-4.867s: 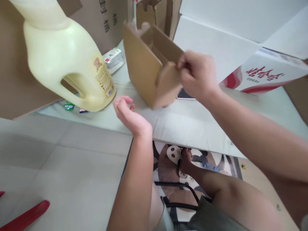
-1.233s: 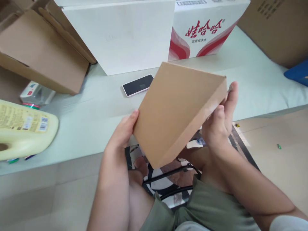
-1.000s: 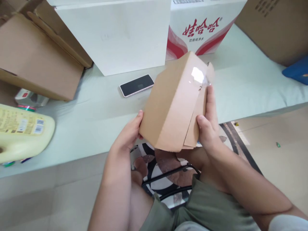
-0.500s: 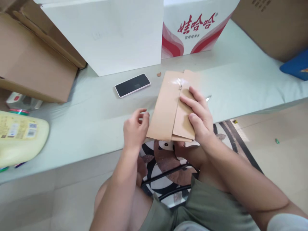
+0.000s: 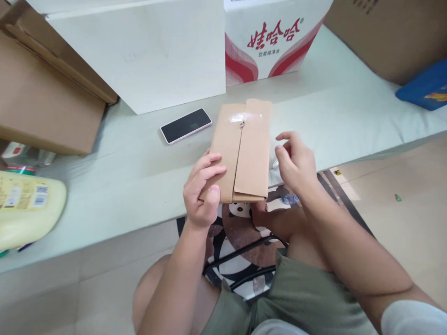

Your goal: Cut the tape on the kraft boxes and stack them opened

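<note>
A flat brown cardboard box (image 5: 253, 153) with a strip of clear tape near its far end stands tilted at the table's front edge. There is a small torn hole at the seam under the tape. My left hand (image 5: 204, 188) grips the box by its left side, thumb and fingers on the top face. My right hand (image 5: 296, 163) is off the box to its right, fingers loosely bent, with a gap between thumb and index and nothing visible in them. Beside it, partly hidden, a small whitish object (image 5: 275, 164) lies at the table edge; its kind is unclear.
A phone (image 5: 186, 125) lies left of the box on the pale green cloth (image 5: 139, 181). Behind stand a white carton (image 5: 157, 56) and a red-and-white water carton (image 5: 275, 51). Brown cartons flank both sides. A large yellowish bottle (image 5: 31, 209) lies at left.
My right hand has let go of the box and moved off to its right. My left hand has closed on the box's left side. The box has shifted slightly left in view.
</note>
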`<state>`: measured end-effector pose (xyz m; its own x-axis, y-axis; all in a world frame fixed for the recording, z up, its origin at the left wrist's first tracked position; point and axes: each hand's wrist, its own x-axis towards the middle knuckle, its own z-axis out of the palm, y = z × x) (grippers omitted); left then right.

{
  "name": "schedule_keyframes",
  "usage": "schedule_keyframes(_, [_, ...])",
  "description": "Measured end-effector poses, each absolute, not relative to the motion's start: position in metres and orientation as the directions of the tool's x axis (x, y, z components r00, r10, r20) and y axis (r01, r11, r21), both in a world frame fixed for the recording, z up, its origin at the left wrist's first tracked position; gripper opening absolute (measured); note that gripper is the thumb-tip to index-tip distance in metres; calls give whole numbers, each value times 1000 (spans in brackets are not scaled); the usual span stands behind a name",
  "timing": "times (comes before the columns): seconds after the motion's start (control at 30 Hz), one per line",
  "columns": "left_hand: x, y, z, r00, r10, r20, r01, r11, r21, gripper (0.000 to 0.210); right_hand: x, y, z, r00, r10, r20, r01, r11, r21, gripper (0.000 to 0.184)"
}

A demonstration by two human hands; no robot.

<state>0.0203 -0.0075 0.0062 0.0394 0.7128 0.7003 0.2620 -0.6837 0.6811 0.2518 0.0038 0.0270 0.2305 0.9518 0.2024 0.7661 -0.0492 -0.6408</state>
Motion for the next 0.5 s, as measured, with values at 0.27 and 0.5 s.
schedule_keyframes(0.27, [23,-9,11,78,719,691,244,-685,686,26,267,15,15,167,974,-153,921,-209,-329,33])
schedule_keyframes(0.5, [30,-12,10,71,712,698,275,-687,673,26,263,9,16,230,920,317,805,3,-593,17])
